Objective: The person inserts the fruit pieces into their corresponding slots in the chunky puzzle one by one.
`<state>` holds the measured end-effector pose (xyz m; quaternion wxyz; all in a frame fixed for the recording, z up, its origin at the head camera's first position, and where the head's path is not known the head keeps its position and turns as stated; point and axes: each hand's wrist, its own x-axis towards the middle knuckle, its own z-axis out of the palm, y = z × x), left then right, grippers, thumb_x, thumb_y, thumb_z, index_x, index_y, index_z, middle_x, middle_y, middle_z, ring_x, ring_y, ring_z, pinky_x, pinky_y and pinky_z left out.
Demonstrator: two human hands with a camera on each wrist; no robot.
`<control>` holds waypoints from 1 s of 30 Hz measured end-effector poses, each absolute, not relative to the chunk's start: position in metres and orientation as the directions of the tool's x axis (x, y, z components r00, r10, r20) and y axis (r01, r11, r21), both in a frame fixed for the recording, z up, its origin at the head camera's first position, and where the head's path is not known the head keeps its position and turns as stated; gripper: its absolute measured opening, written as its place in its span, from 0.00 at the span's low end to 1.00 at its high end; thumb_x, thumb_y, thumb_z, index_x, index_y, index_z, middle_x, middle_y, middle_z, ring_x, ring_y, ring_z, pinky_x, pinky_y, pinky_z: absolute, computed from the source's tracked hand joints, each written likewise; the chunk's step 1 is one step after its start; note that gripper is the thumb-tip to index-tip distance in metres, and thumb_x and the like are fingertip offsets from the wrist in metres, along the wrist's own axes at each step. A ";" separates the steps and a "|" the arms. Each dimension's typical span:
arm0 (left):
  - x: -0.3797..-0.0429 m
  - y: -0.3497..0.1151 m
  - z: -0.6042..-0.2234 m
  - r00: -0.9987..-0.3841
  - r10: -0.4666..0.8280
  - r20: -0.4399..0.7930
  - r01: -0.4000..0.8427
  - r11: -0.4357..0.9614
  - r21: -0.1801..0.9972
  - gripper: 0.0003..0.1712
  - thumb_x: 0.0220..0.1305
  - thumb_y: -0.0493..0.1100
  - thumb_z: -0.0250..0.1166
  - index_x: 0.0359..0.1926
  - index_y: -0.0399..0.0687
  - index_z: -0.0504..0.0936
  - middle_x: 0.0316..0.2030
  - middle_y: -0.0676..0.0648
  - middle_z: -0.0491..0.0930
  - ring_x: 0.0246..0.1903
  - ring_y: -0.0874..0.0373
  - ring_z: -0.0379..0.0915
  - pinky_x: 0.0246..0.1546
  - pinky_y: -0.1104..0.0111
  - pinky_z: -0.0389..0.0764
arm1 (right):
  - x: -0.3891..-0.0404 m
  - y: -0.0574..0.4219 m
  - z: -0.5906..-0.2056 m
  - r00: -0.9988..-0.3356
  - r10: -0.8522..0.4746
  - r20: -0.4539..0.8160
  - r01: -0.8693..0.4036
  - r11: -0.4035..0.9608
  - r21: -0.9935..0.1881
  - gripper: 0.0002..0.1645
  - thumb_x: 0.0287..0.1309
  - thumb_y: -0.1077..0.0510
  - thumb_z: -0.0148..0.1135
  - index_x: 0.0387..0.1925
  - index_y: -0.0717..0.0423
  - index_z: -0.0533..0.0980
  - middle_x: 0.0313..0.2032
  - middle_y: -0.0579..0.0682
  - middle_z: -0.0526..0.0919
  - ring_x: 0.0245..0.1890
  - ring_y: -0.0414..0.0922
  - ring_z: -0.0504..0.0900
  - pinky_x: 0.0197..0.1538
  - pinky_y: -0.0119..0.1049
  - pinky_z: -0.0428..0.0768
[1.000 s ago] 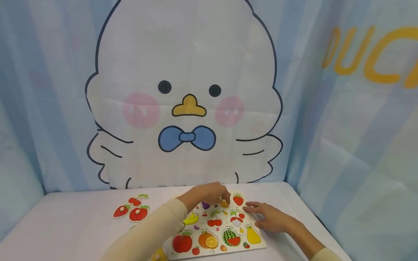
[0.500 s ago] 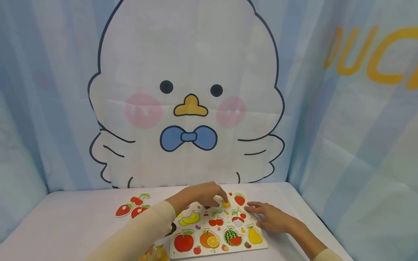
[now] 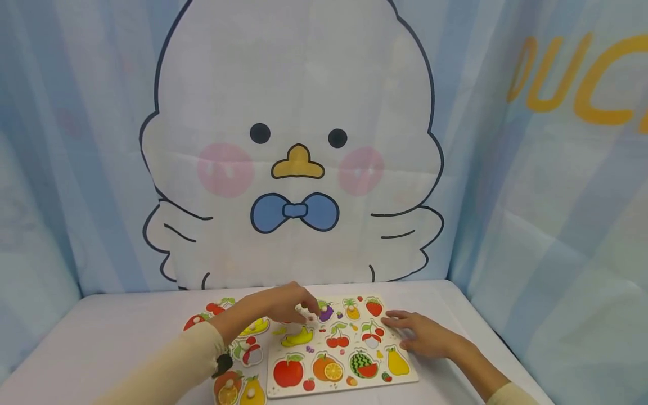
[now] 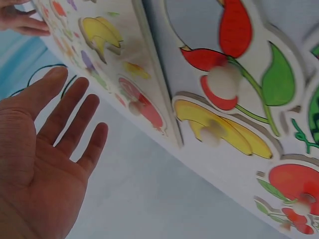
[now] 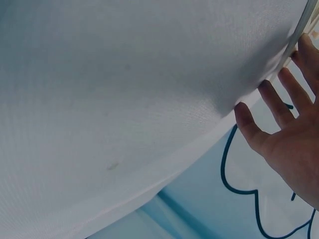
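Note:
A white fruit puzzle board lies on the table with fruit pictures across it. My left hand hovers over its back left part, beside the grapes. In the left wrist view that hand has its fingers spread and holds nothing. Close to it, a red knobbed piece sits at the board's corner. My right hand rests at the board's right edge, fingertips on it, fingers extended. The pineapple and strawberry show along the board's back row.
Loose knobbed pieces lie left of the board: bananas, a red-and-white fruit, an orange, a pear and a strawberry. My left sleeve covers part of this side. A curtain with a cartoon duck hangs behind the table.
My left hand has moved left from the pineapple toward the board's back left, uncovering the pineapple and grapes. More loose pieces now show beside the arm. The right hand stays at the board's edge.

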<state>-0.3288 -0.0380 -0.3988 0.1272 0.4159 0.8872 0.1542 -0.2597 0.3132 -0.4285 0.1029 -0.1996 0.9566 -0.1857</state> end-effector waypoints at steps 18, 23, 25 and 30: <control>-0.328 -0.121 -0.413 -0.759 0.649 -0.049 0.580 0.708 0.402 0.12 0.57 0.42 0.70 0.41 0.62 0.86 0.36 0.62 0.80 0.38 0.62 0.71 0.41 0.70 0.77 | -0.261 0.312 -0.429 -0.894 -0.431 -0.126 -0.353 0.848 -0.396 0.33 0.56 0.60 0.65 0.65 0.49 0.70 0.68 0.54 0.66 0.65 0.62 0.63 0.62 0.66 0.60; -0.321 -0.140 -0.411 -0.803 0.593 -0.058 0.518 0.743 0.424 0.11 0.55 0.41 0.71 0.39 0.62 0.86 0.34 0.61 0.79 0.37 0.61 0.71 0.37 0.70 0.78 | -0.260 0.313 -0.429 -0.896 -0.424 -0.128 -0.347 0.851 -0.394 0.33 0.56 0.60 0.65 0.65 0.48 0.70 0.67 0.53 0.66 0.65 0.62 0.63 0.62 0.67 0.59; -0.319 -0.147 -0.410 -0.819 0.571 -0.062 0.493 0.755 0.432 0.11 0.55 0.40 0.71 0.38 0.61 0.86 0.33 0.60 0.78 0.37 0.61 0.71 0.36 0.70 0.79 | -0.259 0.313 -0.428 -0.898 -0.421 -0.128 -0.343 0.852 -0.397 0.33 0.56 0.60 0.65 0.65 0.48 0.70 0.67 0.53 0.66 0.65 0.62 0.63 0.61 0.67 0.59; -0.316 -0.165 -0.408 -0.859 0.508 -0.066 0.430 0.785 0.446 0.11 0.55 0.39 0.71 0.38 0.60 0.85 0.33 0.56 0.78 0.35 0.59 0.70 0.33 0.69 0.79 | -0.257 0.314 -0.428 -0.902 -0.413 -0.125 -0.336 0.854 -0.396 0.33 0.56 0.59 0.65 0.65 0.47 0.70 0.68 0.52 0.66 0.65 0.62 0.63 0.61 0.66 0.61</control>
